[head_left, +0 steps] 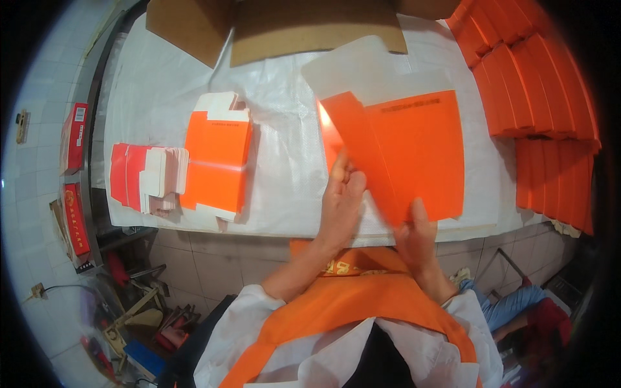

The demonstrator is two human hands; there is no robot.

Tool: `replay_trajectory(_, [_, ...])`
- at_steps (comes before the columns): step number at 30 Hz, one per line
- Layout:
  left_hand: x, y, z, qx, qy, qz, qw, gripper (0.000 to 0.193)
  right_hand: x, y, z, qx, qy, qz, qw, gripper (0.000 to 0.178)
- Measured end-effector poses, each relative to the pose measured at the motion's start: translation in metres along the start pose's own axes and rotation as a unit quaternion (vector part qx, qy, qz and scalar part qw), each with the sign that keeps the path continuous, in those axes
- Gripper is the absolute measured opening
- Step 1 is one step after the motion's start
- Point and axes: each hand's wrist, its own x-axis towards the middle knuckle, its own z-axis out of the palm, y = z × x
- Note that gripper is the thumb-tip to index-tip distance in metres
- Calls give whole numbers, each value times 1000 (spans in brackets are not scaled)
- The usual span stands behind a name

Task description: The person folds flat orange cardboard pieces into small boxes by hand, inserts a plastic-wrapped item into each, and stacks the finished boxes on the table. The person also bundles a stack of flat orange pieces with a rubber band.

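An orange folded sheet (420, 158), with a line of dark print along its top edge, is held in front of me over the white-covered table. A narrower orange panel stands up along its left side, and my left hand (341, 200) is closed with its fingers at that panel's lower left edge. Gripping the bottom edge is my right hand (417, 240), thumb on top and fingers hidden beneath. Behind the orange sheet a pale translucent sheet (356, 61) sticks out; I cannot tell whether the two are joined.
Flat orange carton blanks (217, 152) and red-and-white ones (128, 174) lie in piles to the left. An open cardboard box (317, 29) stands at the back. Stacked orange pieces (540, 90) fill the right side. A seated person's blue-clad leg (511, 307) shows at lower right.
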Motion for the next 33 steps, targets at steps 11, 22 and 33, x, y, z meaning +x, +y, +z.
replay_trajectory(11, [-8, 13, -4, 104, 74, -22, 992, 34, -5, -11, 24, -226, -75, 101, 966, 26])
replay_trajectory(22, [-53, 5, -28, 264, -13, -22, 964, 73, 11, -74, -2, -431, -136, -275, 849, 47])
replay_trajectory(33, [-47, -1, -47, 110, -86, -6, 990, 68, 16, -41, -6, -372, -180, -52, 909, 21])
